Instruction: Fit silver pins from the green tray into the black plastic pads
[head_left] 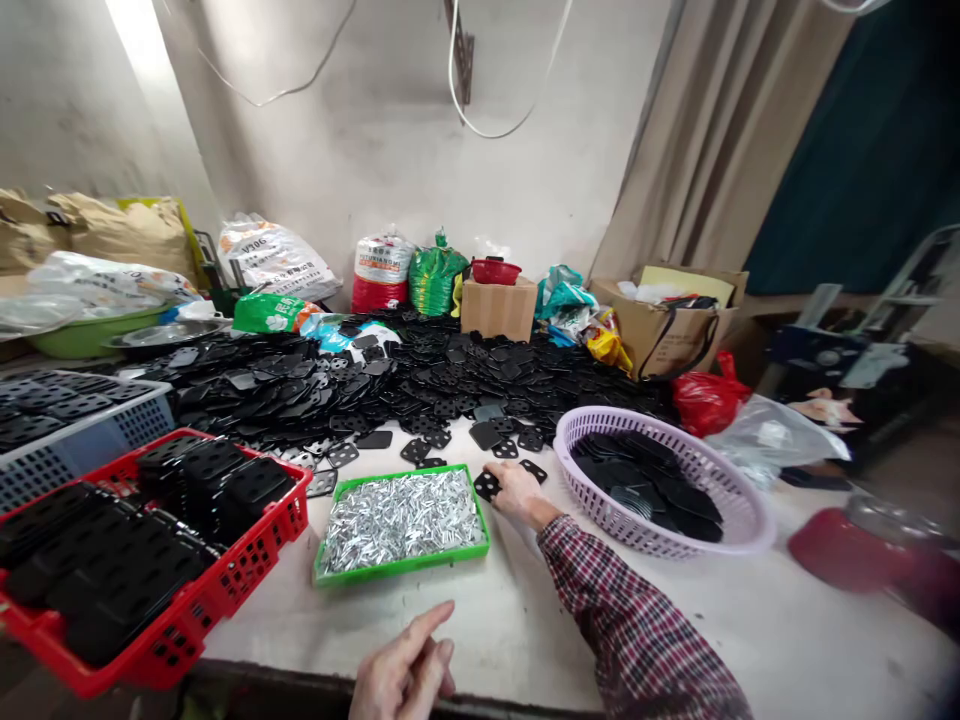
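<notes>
My right hand (517, 492) reaches out past the right side of a green tray (487, 552). Its fingers are closed on the edge of a small black plate with holes (486, 486). Another black holed plate (534, 470) lies just beyond the fingers. Nearer to me, at the table's front edge, is my left hand (409, 665), its index finger stretched out and nothing in it; part of it is cut off below. Many small silvery metal pins (405, 520) fill the green tray between the hands.
A red basket (259, 570) at left holds stacked black plates. At right stands a lilac basket (742, 500) with black pieces. Behind the tray spreads a large heap of black plates (465, 375). Sacks (382, 270) and a cardboard box (499, 310) line the wall.
</notes>
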